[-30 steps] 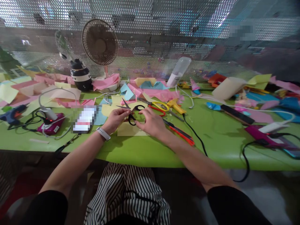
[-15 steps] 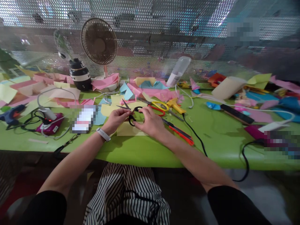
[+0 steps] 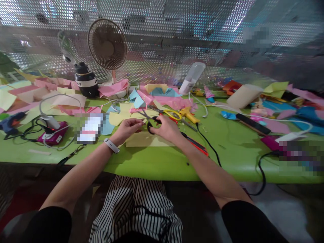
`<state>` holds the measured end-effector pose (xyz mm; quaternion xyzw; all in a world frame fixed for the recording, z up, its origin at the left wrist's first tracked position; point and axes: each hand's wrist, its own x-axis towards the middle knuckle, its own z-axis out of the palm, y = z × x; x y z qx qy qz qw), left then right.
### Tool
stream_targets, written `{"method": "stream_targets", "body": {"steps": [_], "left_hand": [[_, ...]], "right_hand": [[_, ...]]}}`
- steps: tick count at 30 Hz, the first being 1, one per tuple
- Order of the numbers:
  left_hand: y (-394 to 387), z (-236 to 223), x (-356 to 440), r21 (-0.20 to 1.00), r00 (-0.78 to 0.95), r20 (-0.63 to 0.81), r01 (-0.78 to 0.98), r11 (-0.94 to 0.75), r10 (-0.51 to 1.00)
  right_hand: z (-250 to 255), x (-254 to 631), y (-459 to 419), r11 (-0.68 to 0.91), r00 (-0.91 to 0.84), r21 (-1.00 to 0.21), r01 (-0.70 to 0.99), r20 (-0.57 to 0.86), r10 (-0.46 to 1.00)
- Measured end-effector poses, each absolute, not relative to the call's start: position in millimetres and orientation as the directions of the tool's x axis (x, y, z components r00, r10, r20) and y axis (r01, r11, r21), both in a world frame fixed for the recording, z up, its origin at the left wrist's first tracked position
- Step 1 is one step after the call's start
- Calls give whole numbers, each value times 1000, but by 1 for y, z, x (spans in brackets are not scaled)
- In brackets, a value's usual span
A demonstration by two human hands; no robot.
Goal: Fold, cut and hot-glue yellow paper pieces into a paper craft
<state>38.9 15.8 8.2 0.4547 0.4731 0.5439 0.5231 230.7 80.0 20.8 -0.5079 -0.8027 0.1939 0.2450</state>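
Observation:
Over the green table, my right hand (image 3: 168, 130) is closed on a pair of black-handled scissors (image 3: 150, 127), thumb and fingers at the loops. Their blades point away and to the left, slightly apart. My left hand (image 3: 126, 131), wearing a white wristband, pinches its fingertips just left of the scissors; whatever is between them is too small to make out. Beneath both hands lies a pale yellow sheet of paper (image 3: 149, 140). Beyond my right hand are yellow-handled scissors (image 3: 173, 114) and a yellow glue gun (image 3: 189, 115). A red and black cutter (image 3: 198, 146) lies partly behind my right forearm.
A phone (image 3: 90, 129) and a purple power strip (image 3: 54, 133) lie to the left, with a blue glue gun (image 3: 11, 124) farther out. Behind stand a fan (image 3: 107, 44), a black bottle (image 3: 86, 82) and coloured paper scraps. Cables cross the right side.
The scissors have moved right with my right hand, away from my left fingertips, and their blades look closer together. A small dark bit now shows on the table near my right forearm.

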Motion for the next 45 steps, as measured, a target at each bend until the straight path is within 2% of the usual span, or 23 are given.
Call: {"method": "stream_targets", "body": {"steps": [3, 4, 6, 9, 15, 21, 32, 38, 45], "left_hand": [[16, 12, 36, 995, -90, -10, -96, 2, 996], [16, 13, 36, 995, -92, -13, -102, 3, 996], [16, 13, 35, 991, -74, -18, -137, 7, 997], [17, 13, 36, 981, -41, -16, -195, 7, 999], [15, 13, 38, 966, -65, -22, -260, 4, 998], [15, 13, 40, 981, -72, -23, -195, 8, 997], [16, 13, 38, 972, -15, -64, -226, 59, 998], [15, 10, 36, 959, 32, -105, -259, 110, 994], [12, 13, 42, 966, 84, -132, -214, 147, 988]], "right_hand": [[35, 245, 95, 161, -368, -828, 538, -59, 928], [40, 249, 97, 57, -405, -882, 467, -156, 901], [47, 255, 97, -94, -485, -925, 367, -277, 830], [46, 261, 88, -164, -553, -935, 314, -320, 769], [29, 263, 68, -141, -611, -943, 301, -304, 731], [28, 262, 62, -35, -646, -946, 323, -248, 722], [26, 267, 61, -52, -649, -951, 306, -248, 719], [31, 273, 64, -88, -644, -932, 352, -309, 700], [25, 280, 60, -75, -654, -931, 358, -307, 691]]}}
